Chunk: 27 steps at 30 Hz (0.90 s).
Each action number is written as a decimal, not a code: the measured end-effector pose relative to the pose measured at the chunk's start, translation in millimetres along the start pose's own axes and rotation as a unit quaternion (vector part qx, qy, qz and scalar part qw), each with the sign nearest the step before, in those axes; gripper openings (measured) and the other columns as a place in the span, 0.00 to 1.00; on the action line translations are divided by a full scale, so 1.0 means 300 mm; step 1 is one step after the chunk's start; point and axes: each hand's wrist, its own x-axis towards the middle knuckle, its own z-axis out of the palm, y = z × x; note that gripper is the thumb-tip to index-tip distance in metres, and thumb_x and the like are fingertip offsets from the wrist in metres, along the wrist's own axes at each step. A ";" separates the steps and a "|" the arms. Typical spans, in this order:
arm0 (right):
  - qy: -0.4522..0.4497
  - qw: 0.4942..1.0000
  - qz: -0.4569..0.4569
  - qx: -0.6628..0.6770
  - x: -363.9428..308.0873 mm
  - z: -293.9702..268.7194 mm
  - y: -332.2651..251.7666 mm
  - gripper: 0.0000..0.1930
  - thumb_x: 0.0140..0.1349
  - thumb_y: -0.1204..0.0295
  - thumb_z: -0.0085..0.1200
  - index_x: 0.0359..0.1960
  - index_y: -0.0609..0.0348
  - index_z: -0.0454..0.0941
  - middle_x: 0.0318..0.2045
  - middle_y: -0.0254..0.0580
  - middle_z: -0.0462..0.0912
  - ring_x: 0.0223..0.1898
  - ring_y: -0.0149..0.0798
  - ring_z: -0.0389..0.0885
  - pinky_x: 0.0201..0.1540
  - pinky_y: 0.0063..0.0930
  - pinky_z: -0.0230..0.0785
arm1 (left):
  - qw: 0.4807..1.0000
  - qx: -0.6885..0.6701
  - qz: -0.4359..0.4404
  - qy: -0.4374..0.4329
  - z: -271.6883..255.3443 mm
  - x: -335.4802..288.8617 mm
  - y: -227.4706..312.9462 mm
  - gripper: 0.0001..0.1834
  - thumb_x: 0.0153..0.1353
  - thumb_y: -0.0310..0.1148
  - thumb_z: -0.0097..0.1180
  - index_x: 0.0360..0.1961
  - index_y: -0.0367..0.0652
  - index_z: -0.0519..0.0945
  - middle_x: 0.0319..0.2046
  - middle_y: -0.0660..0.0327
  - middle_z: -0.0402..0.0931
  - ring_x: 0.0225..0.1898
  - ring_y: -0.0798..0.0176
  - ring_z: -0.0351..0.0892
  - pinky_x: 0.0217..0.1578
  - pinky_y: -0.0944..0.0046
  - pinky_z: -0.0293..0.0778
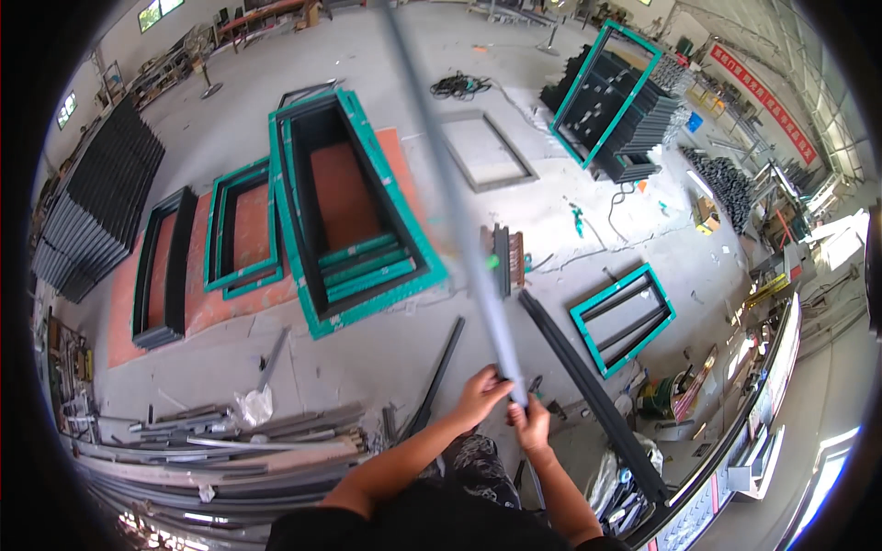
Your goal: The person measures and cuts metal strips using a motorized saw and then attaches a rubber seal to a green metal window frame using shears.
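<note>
grey metal strip [459, 211], long and thin, rises from my two fists and runs away from me up toward the top of the view, its far end out over the workshop floor [386, 358]. my left hand [480, 397] is closed around it near the bottom, fingers curled tight, and my right hand [530, 424] is clamped just below, the two fists almost touching. i judge i am mid-lift, carrying or swinging the strip rather than setting it down, since none of its seen length rests on anything. just right of my hands a long black profile [588, 390] lies on the floor, and a shorter dark bar [439, 372] lies to the left. further out, a big green-edged frame [354, 211] sits on an orange mat [211, 298], with a small green frame [623, 317] to the right and a heap of grey offcuts [230, 441] at lower left. next, i think, the move needs a firm two-handed grip and care with the far tip, which could whip or catch the frames.
</note>
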 end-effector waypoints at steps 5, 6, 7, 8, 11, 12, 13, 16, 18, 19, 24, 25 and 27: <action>-0.172 0.985 0.019 0.027 0.273 0.144 -0.080 0.19 0.72 0.56 0.49 0.44 0.64 0.77 0.24 0.44 0.83 0.25 0.36 0.84 0.30 0.30 0.76 | 0.991 0.018 -0.033 0.129 -0.245 0.046 0.177 0.15 0.67 0.30 0.56 0.51 0.34 0.71 0.46 0.54 0.80 0.48 0.62 0.80 0.51 0.63 0.76; -0.206 0.975 0.056 0.061 0.327 0.167 -0.154 0.19 0.71 0.55 0.49 0.41 0.61 0.78 0.24 0.46 0.83 0.25 0.40 0.85 0.30 0.32 0.76 | 0.986 0.021 -0.044 0.162 -0.290 0.063 0.206 0.16 0.66 0.30 0.56 0.51 0.34 0.71 0.46 0.55 0.80 0.48 0.62 0.80 0.51 0.62 0.76; -0.232 0.968 0.068 0.072 0.361 0.184 -0.153 0.21 0.71 0.54 0.48 0.42 0.62 0.78 0.24 0.43 0.83 0.25 0.34 0.85 0.29 0.28 0.76 | 0.983 0.002 -0.037 0.180 -0.288 0.091 0.243 0.16 0.66 0.30 0.56 0.51 0.34 0.71 0.45 0.55 0.80 0.48 0.61 0.80 0.50 0.62 0.77; -0.250 0.960 0.072 0.101 0.414 0.188 -0.152 0.21 0.71 0.53 0.49 0.43 0.62 0.78 0.24 0.41 0.82 0.25 0.33 0.84 0.28 0.26 0.76 | 0.980 -0.018 -0.029 0.198 -0.284 0.106 0.265 0.16 0.66 0.30 0.56 0.51 0.34 0.71 0.44 0.56 0.79 0.49 0.61 0.79 0.49 0.62 0.77; -0.315 0.928 0.132 0.152 0.531 0.247 -0.151 0.22 0.71 0.52 0.48 0.43 0.63 0.78 0.24 0.40 0.82 0.25 0.32 0.84 0.29 0.27 0.76 | 0.974 -0.012 -0.026 0.226 -0.313 0.140 0.348 0.17 0.65 0.32 0.58 0.51 0.34 0.71 0.45 0.57 0.78 0.50 0.61 0.79 0.49 0.59 0.79; -0.331 0.916 0.141 0.177 0.551 0.273 -0.164 0.22 0.71 0.52 0.48 0.43 0.63 0.78 0.24 0.40 0.83 0.25 0.32 0.84 0.29 0.27 0.76 | 0.966 -0.027 -0.031 0.255 -0.317 0.128 0.375 0.18 0.65 0.32 0.59 0.51 0.35 0.71 0.45 0.57 0.78 0.49 0.61 0.79 0.49 0.58 0.79; -0.348 0.903 0.153 0.200 0.568 0.301 -0.176 0.22 0.72 0.53 0.47 0.43 0.63 0.79 0.25 0.41 0.83 0.24 0.32 0.84 0.30 0.27 0.76 | 0.963 -0.033 -0.011 0.268 -0.355 0.129 0.382 0.19 0.64 0.35 0.60 0.51 0.36 0.72 0.45 0.59 0.77 0.49 0.62 0.79 0.49 0.58 0.79; -0.260 0.962 -0.081 -0.004 0.698 0.417 -0.213 0.21 0.72 0.54 0.47 0.43 0.63 0.79 0.25 0.42 0.84 0.25 0.33 0.84 0.31 0.27 0.77 | 0.946 -0.009 0.029 0.322 -0.460 0.151 0.469 0.18 0.65 0.36 0.59 0.50 0.38 0.71 0.42 0.61 0.78 0.47 0.62 0.80 0.48 0.60 0.78; -0.240 0.958 0.043 0.151 0.744 0.452 -0.190 0.18 0.72 0.57 0.48 0.42 0.63 0.79 0.22 0.40 0.83 0.21 0.32 0.82 0.29 0.27 0.75 | 0.931 -0.038 0.052 0.359 -0.484 0.150 0.548 0.17 0.66 0.38 0.59 0.48 0.39 0.71 0.39 0.60 0.78 0.44 0.61 0.80 0.48 0.59 0.77; -0.229 0.963 0.041 0.135 0.774 0.481 -0.179 0.18 0.72 0.57 0.49 0.42 0.63 0.79 0.21 0.39 0.82 0.20 0.32 0.81 0.27 0.27 0.74 | 0.922 -0.050 0.074 0.377 -0.547 0.128 0.570 0.16 0.67 0.40 0.58 0.47 0.40 0.71 0.38 0.59 0.78 0.43 0.60 0.80 0.48 0.59 0.77; -0.173 0.983 0.030 0.046 0.939 0.605 -0.179 0.19 0.70 0.57 0.52 0.34 0.63 0.79 0.18 0.39 0.80 0.17 0.30 0.78 0.22 0.28 0.70 | 0.843 -0.066 0.246 0.474 -0.899 0.049 0.770 0.17 0.70 0.46 0.50 0.42 0.42 0.68 0.31 0.59 0.74 0.34 0.62 0.75 0.36 0.61 0.73; -0.168 0.984 0.031 0.039 0.960 0.635 -0.185 0.18 0.67 0.57 0.56 0.32 0.63 0.79 0.17 0.39 0.79 0.17 0.31 0.77 0.21 0.29 0.69 | 0.809 -0.082 0.277 0.511 -0.986 0.034 0.827 0.18 0.70 0.47 0.52 0.42 0.42 0.69 0.30 0.61 0.72 0.32 0.63 0.73 0.35 0.61 0.72; -0.158 0.987 0.015 -0.005 0.994 0.703 -0.214 0.17 0.62 0.59 0.63 0.30 0.64 0.79 0.16 0.38 0.79 0.16 0.30 0.76 0.20 0.28 0.67 | 0.741 -0.130 0.332 0.569 -1.190 0.003 0.939 0.19 0.69 0.48 0.53 0.43 0.41 0.70 0.28 0.63 0.69 0.29 0.65 0.69 0.31 0.63 0.69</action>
